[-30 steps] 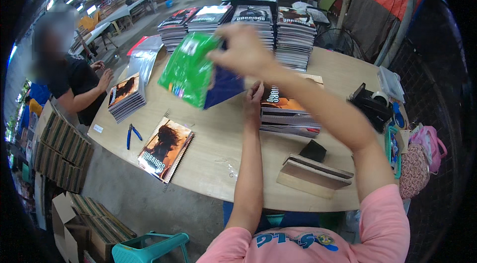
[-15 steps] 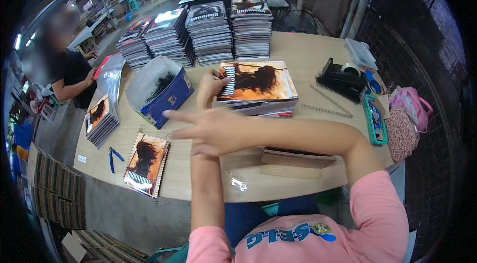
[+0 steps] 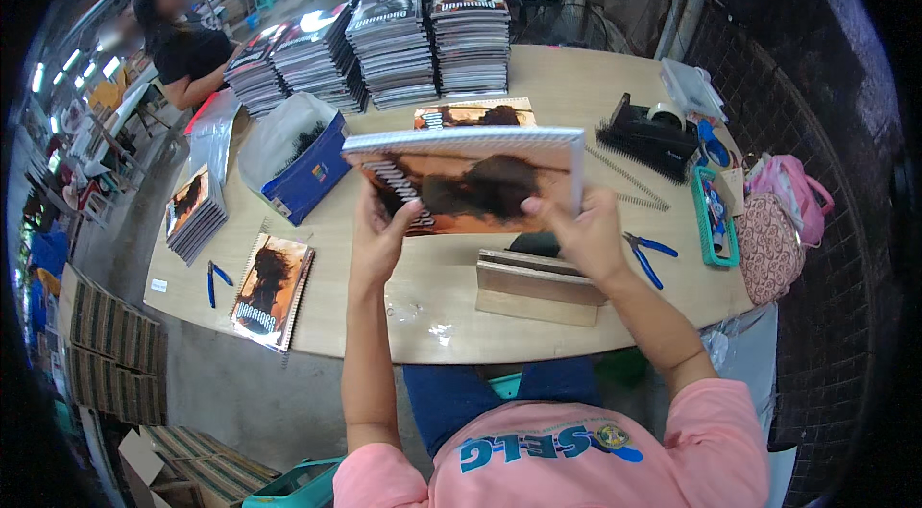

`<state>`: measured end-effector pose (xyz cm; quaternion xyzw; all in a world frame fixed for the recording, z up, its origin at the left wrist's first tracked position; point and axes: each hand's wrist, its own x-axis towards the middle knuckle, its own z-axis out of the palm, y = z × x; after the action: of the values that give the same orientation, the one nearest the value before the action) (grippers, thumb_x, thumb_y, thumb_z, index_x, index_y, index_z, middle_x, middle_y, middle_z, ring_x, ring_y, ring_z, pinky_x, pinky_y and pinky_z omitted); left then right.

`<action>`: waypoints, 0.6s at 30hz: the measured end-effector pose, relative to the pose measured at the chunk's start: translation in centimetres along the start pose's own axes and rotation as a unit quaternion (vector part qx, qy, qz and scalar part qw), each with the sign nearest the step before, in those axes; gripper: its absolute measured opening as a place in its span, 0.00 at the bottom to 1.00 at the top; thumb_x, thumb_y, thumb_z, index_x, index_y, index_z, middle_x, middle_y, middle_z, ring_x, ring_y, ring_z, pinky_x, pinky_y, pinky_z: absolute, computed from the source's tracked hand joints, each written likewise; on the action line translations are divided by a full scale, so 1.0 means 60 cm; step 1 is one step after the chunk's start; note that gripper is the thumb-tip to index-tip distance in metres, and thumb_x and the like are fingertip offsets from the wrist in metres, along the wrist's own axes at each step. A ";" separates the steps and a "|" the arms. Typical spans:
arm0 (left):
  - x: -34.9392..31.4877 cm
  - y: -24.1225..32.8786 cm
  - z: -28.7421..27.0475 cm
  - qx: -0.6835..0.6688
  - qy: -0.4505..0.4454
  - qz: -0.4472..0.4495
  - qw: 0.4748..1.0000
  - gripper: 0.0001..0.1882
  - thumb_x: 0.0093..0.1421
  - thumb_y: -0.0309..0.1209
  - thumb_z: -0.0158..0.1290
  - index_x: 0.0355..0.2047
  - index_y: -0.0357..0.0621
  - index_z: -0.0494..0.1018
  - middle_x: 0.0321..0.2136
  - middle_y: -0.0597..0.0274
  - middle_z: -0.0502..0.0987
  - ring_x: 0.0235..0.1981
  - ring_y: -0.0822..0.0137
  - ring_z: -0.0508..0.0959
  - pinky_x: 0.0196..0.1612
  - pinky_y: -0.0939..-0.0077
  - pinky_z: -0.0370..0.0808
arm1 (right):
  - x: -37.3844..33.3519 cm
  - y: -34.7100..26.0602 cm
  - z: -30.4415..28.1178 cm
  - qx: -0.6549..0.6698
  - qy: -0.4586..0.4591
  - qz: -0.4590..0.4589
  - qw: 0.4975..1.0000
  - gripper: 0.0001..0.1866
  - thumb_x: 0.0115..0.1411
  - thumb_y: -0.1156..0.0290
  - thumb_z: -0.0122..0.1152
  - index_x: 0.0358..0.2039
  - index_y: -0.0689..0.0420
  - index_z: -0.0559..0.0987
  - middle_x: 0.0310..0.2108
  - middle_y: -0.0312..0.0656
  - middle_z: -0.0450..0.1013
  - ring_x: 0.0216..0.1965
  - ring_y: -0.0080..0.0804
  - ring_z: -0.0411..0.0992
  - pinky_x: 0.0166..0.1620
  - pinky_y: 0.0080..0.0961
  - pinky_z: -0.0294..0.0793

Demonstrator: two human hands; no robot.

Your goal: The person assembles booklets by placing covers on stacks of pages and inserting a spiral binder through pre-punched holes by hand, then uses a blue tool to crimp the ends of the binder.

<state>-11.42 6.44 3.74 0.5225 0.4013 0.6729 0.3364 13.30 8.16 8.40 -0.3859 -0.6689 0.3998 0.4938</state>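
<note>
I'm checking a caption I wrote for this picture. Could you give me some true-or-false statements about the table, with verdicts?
1. The left hand and right hand hold one notebook together. True.
2. The blue box stands right of the green tray. False: the blue box is left of the green tray.
3. A person in a black top is beyond the table, on the left. True.
4. Just two tall book stacks stand along the far side. False: there are four.
5. Blue pliers lie right of the right hand. True.
</note>
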 end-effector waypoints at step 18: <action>-0.086 -0.087 -0.007 -0.044 0.004 -0.025 0.999 0.23 0.54 0.22 0.60 0.47 0.37 0.63 0.41 0.60 0.72 0.43 0.70 0.71 0.47 0.76 0.69 | -0.070 0.079 0.007 -0.053 -0.008 -0.071 0.996 0.11 0.53 0.70 0.65 0.36 0.62 0.80 0.29 0.49 0.78 0.29 0.40 0.78 0.34 0.28 0.74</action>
<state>-10.47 4.20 -3.20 0.4941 0.3857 0.6833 0.3743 14.36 6.11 2.48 -0.3602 -0.7187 0.3310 0.4942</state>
